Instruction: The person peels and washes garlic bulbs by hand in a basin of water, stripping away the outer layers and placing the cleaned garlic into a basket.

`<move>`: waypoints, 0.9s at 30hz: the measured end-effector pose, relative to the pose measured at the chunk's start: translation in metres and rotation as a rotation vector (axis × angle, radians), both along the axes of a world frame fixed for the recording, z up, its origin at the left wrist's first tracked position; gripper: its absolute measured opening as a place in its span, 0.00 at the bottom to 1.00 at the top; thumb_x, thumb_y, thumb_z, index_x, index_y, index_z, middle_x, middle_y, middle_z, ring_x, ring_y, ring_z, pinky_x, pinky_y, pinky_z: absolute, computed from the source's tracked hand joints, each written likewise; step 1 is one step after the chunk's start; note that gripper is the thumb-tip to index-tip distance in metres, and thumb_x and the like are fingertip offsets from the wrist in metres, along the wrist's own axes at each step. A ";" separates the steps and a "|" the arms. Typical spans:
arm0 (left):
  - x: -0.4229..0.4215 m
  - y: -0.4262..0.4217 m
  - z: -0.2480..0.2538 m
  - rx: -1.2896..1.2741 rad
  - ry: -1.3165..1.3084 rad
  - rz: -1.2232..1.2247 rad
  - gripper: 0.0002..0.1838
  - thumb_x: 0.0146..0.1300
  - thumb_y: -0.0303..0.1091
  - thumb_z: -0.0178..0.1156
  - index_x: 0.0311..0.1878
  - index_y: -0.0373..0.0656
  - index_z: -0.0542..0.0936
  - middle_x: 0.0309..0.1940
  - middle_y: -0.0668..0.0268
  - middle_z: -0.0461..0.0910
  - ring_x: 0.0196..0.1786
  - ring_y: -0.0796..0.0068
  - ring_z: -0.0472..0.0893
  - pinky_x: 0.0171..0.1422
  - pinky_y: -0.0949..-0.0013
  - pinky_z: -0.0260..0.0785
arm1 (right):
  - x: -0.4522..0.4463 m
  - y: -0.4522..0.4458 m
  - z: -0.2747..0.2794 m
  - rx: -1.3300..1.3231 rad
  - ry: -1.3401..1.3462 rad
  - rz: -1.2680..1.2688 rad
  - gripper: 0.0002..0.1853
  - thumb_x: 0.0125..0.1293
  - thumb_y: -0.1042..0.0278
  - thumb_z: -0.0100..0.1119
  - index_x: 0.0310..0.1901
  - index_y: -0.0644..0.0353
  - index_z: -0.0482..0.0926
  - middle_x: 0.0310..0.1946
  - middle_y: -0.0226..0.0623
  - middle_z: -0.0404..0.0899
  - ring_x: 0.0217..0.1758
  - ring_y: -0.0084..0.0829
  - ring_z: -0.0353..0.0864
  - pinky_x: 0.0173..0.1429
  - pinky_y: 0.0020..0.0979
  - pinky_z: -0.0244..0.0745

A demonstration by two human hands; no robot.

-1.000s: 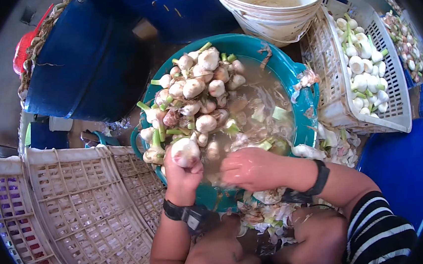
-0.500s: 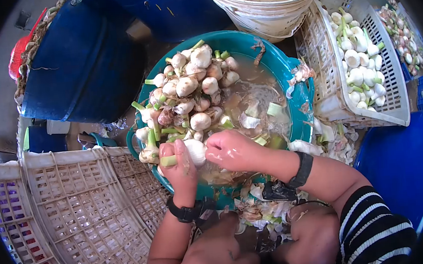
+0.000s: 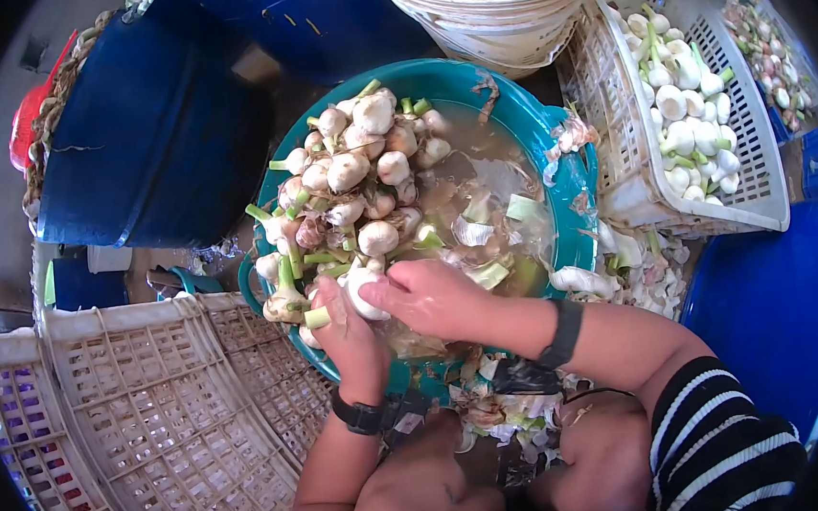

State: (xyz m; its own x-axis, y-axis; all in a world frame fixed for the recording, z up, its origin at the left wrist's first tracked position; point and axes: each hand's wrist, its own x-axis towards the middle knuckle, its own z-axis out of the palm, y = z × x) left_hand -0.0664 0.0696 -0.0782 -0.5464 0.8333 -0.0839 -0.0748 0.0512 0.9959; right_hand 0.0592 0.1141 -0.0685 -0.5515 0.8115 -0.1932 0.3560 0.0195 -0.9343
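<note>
Over the near side of a teal tub (image 3: 576,242), my left hand (image 3: 354,346) is closed around a white garlic bulb (image 3: 368,295). Its cut green stem pokes out to the left of that hand. My right hand (image 3: 436,297) grips the same bulb from the right, thumb against its skin and the other fingers curled mostly out of sight. Just beyond both hands rises a heap of unpeeled garlic (image 3: 347,172) with short green stems. Murky water with loose peels (image 3: 474,231) fills the tub's right side.
A white crate (image 3: 613,163) of peeled garlic stands at the right, beside a white bucket (image 3: 496,18). Blue barrels (image 3: 149,132) are at the back left. Another crate (image 3: 151,391) lies left of my arms. Garlic skins (image 3: 507,406) litter the ground near my knees.
My right hand has shifted from a fist at the bulb's right side to lying over it with the thumb pressed on. The left hand keeps its hold. The view has moved slightly.
</note>
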 end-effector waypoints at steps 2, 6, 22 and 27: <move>0.005 -0.001 0.006 -0.048 -0.033 0.042 0.17 0.68 0.49 0.43 0.35 0.46 0.73 0.24 0.71 0.75 0.22 0.80 0.74 0.20 0.80 0.60 | -0.009 -0.002 -0.018 0.019 0.188 -0.082 0.26 0.65 0.47 0.41 0.26 0.64 0.74 0.20 0.46 0.74 0.25 0.45 0.75 0.31 0.40 0.68; -0.012 -0.004 -0.002 -0.278 -0.580 -0.048 0.17 0.68 0.50 0.41 0.32 0.49 0.72 0.22 0.72 0.74 0.15 0.85 0.66 0.15 0.81 0.53 | 0.005 0.004 -0.020 -1.133 0.777 -0.179 0.21 0.67 0.54 0.41 0.22 0.60 0.70 0.12 0.32 0.67 0.13 0.30 0.67 0.23 0.33 0.67; -0.017 0.000 -0.007 -0.384 -1.173 -0.177 0.15 0.65 0.46 0.41 0.34 0.47 0.73 0.20 0.73 0.72 0.13 0.84 0.63 0.12 0.80 0.53 | 0.016 0.017 -0.018 -0.611 0.729 0.000 0.22 0.68 0.50 0.42 0.21 0.54 0.69 0.15 0.30 0.69 0.21 0.27 0.74 0.24 0.32 0.68; -0.013 0.004 0.008 -0.187 -0.630 -0.228 0.25 0.66 0.57 0.35 0.35 0.44 0.72 0.20 0.69 0.72 0.14 0.83 0.64 0.14 0.81 0.55 | 0.024 0.021 -0.026 -1.042 0.800 -0.196 0.27 0.66 0.39 0.36 0.48 0.57 0.68 0.40 0.45 0.75 0.30 0.35 0.78 0.33 0.37 0.78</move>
State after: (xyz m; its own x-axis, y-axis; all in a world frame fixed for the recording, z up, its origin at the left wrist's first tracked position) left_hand -0.0793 0.0735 -0.0697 -0.1596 0.8623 -0.4807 -0.6025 0.3006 0.7393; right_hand 0.0834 0.1347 -0.0948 -0.6954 0.5614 -0.4486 -0.3803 -0.8172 -0.4332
